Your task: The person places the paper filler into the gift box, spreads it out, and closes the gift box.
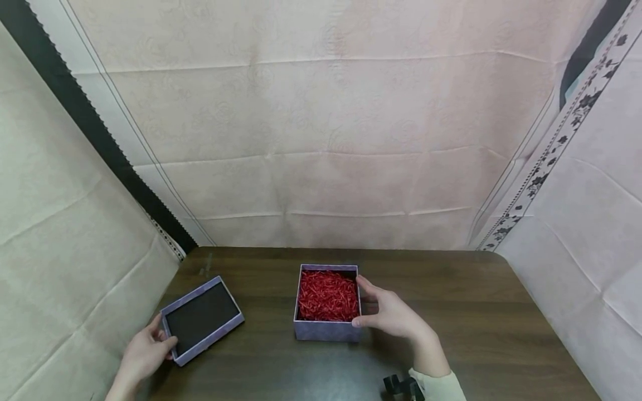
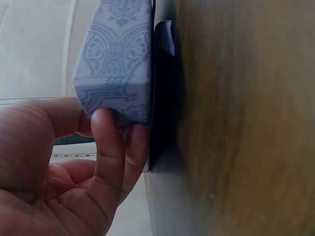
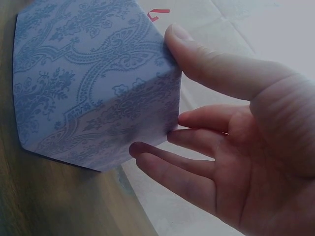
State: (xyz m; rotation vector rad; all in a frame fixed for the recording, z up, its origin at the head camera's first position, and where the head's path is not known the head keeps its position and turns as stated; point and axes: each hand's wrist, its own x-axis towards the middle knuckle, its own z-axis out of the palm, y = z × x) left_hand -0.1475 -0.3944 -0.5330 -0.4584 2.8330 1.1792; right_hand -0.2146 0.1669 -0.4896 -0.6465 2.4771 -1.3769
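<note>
A purple patterned gift box [image 1: 328, 332] stands upright on the table, filled with red shredded paper [image 1: 328, 296]. My right hand [image 1: 396, 314] is at its right side, thumb at the near corner and forefinger by the far one. In the right wrist view, fairly straight fingers [image 3: 192, 172] touch the box's patterned wall [image 3: 98, 73]. At the left, the matching lid [image 1: 203, 320] shows its black inside upward. My left hand [image 1: 145, 351] pinches its near left corner. The left wrist view shows the lid's side [image 2: 115, 64] between thumb and fingers, with dark shadow beside it over the table.
The brown wooden table [image 1: 451, 312] has pale cloth hangings [image 1: 326, 139] behind it and at both sides. A small black object [image 1: 398, 385] is by my right sleeve [image 1: 441, 387] at the near edge of view.
</note>
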